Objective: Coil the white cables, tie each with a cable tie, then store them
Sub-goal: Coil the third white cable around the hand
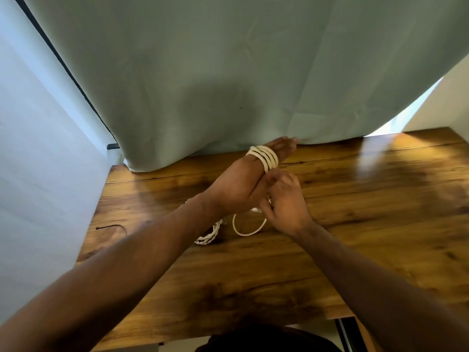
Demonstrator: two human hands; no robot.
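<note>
My left hand [241, 181] stretches forward over the wooden table [355, 199] with its fingers straight, their tips near the curtain. A white cable [265, 156] is wound in several turns around those fingers. My right hand [285, 199] is beside the left palm, its fingers curled and pinching the cable just below the coil. A loose loop of the same cable [247, 231] hangs down onto the table under the hands. Another white cable bundle [209, 235] lies on the table, partly hidden by my left forearm.
A thin black cable tie [111, 227] lies near the table's left edge. A pale green curtain [228, 72] hangs along the back edge of the table. A white wall closes the left side. The table's right half shows bare wood.
</note>
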